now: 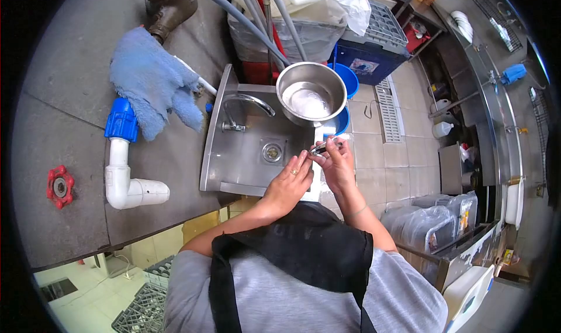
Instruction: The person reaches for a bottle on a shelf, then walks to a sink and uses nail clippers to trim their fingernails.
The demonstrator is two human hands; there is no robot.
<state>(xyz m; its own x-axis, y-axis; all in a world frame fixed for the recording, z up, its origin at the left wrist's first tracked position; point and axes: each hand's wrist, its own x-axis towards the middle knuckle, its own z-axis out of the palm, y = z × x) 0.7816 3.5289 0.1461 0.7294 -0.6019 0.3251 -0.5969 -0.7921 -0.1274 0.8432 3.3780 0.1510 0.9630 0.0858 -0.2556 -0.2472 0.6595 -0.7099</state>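
Observation:
My right hand (337, 168) is closed around a small shiny metal tool (322, 148), which looks like a nail clipper. Its end meets the fingertips of my left hand (289, 184). My left hand lies palm down with fingers stretched out, a ring on one of them; nothing shows in its grip. Both hands are over the near right edge of a small steel sink (245, 169). A steel pot (311, 93) with some clear liquid or shine at its bottom stands just beyond my hands.
A curved faucet (251, 102) reaches over the sink. On the left, a blue cloth (152, 78) hangs over pipework by a white pipe elbow (137, 191) and red valve wheel (60, 187). Blue buckets (345, 78) stand behind the pot. A floor drain grate (388, 114) lies right.

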